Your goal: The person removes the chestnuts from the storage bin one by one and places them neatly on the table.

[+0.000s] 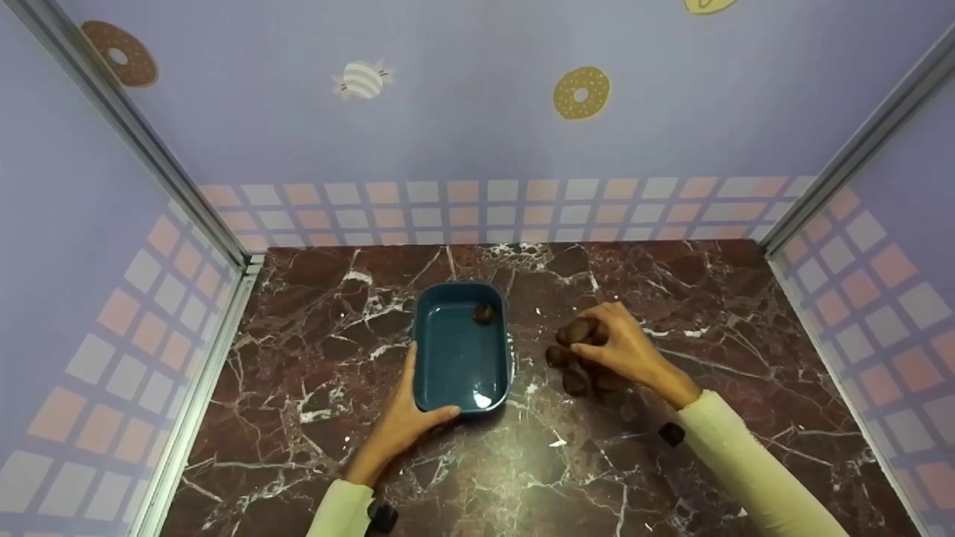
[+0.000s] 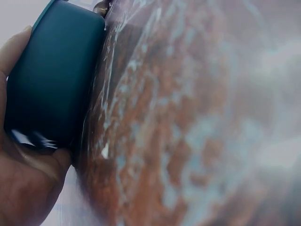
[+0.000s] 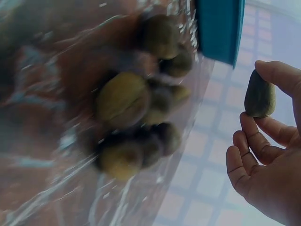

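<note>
A deep teal rectangular dish [image 1: 460,358] stands on the marbled table, with one brown chestnut [image 1: 483,314] inside near its far right corner. My left hand [image 1: 406,406] holds the dish at its near left corner, fingers along the left side and thumb across the near end. To the right of the dish, my right hand [image 1: 623,350] pinches a chestnut [image 3: 260,95] between thumb and fingertips. Several loose chestnuts [image 3: 123,100] lie in a cluster on the table below that hand, partly hidden by it in the head view.
The dark red marbled table [image 1: 298,447] meets a lilac back wall [image 1: 477,134] with a band of pink and white squares. Side walls with metal corner strips [image 1: 168,127] close off the left and right.
</note>
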A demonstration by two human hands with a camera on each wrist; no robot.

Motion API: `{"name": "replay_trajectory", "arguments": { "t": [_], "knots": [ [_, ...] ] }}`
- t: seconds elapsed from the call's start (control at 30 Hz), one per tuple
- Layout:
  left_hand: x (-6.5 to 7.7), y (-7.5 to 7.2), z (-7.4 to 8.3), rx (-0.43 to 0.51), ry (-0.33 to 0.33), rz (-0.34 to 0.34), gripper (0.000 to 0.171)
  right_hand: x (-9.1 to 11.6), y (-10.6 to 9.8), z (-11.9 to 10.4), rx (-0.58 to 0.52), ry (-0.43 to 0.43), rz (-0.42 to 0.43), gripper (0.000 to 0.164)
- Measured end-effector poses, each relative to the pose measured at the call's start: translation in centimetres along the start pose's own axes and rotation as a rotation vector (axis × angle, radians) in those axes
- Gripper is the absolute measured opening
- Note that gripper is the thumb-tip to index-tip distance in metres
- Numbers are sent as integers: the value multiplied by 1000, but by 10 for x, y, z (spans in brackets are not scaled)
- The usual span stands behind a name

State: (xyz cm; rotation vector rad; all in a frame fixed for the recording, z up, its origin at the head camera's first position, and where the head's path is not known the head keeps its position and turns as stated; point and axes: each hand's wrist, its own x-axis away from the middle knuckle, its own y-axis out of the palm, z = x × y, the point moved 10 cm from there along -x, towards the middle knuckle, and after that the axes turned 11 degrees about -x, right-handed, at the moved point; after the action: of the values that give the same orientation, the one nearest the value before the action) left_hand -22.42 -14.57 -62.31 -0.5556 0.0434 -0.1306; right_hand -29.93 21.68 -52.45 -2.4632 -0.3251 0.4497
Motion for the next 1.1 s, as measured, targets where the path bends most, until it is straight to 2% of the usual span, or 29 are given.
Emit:
{"name": "replay_trajectory", "arguments": {
  "t": [0.23, 0.53, 0.63, 0.83, 1.1],
  "knots": [
    [-1, 1, -1, 32, -2, -5, 141, 19, -21, 24, -8, 24, 62, 46],
    [1, 2, 1, 14, -6, -21, 139, 47, -36, 48, 25, 43, 125, 45],
    [1, 1, 2, 12, 3, -15, 138, 56, -39, 54, 27, 43, 141, 46],
    [1, 0, 1, 12, 4, -11, 138, 74, -41, 66, 13, 98, 148, 47],
    [0, 0, 1, 4, 8, -4, 138, 90, -41, 77, 11, 105, 164, 48]
  ]
}}
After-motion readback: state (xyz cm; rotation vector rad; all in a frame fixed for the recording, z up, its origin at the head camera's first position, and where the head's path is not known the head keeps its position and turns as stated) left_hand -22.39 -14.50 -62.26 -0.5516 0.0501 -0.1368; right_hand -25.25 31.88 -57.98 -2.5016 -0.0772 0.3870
